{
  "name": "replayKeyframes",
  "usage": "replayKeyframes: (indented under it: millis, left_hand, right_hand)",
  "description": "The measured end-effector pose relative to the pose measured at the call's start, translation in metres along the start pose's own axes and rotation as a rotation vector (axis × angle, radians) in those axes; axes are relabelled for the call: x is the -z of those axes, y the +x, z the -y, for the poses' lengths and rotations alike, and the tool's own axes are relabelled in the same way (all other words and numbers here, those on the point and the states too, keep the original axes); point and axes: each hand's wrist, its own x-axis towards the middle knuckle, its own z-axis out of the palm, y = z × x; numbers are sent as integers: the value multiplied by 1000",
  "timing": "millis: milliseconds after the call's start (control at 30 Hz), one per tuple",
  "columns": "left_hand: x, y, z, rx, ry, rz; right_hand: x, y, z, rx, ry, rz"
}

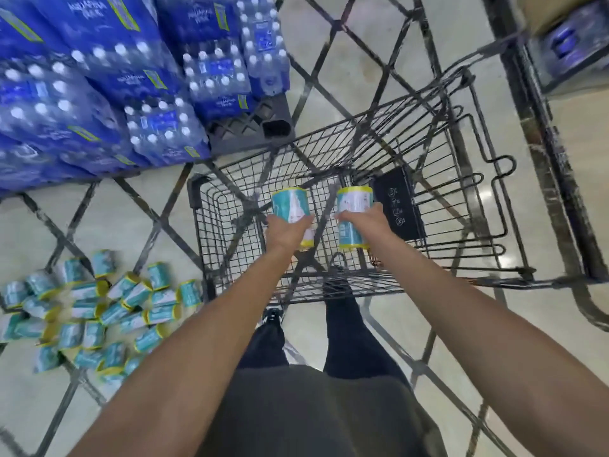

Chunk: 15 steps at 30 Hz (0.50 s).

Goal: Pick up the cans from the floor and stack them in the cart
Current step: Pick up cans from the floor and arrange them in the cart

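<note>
Two teal cans with yellow rims are up over the black wire shopping cart (pixel 329 150), one in each hand. The left hand (pixel 287 229) has its grip wrapped round the left teal can (pixel 291 206), and the right hand (pixel 364 219) has its grip round the right teal can (pixel 353 216); the two cans sit side by side with a clear gap between them, both inside the line of the cart's top rim. Below them the cart's wire floor shows through, open on all sides of the cans. The black fold-down seat flap (pixel 398 202) stands just right of the right can. On the pale floor with dark diamond lines (pixel 329 324), a loose pile of teal cans (pixel 99 308) lies to the left of the cart, its nearest can right by the cart's corner. Shrink-wrapped packs of blue water bottles (pixel 99 87) are stacked beyond the pile, close against the cart's far left corner.
</note>
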Motion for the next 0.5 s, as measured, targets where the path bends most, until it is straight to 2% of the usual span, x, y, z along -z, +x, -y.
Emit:
replayKeyframes:
  millis: [200, 500]
  left_hand:
    - [-68, 95, -3, 114, 31, -102]
    - [-158, 260, 25, 152, 252, -99]
  right_hand:
    - [7, 124, 12, -26, -130, 31]
    - [-56, 307, -13, -89, -232, -16]
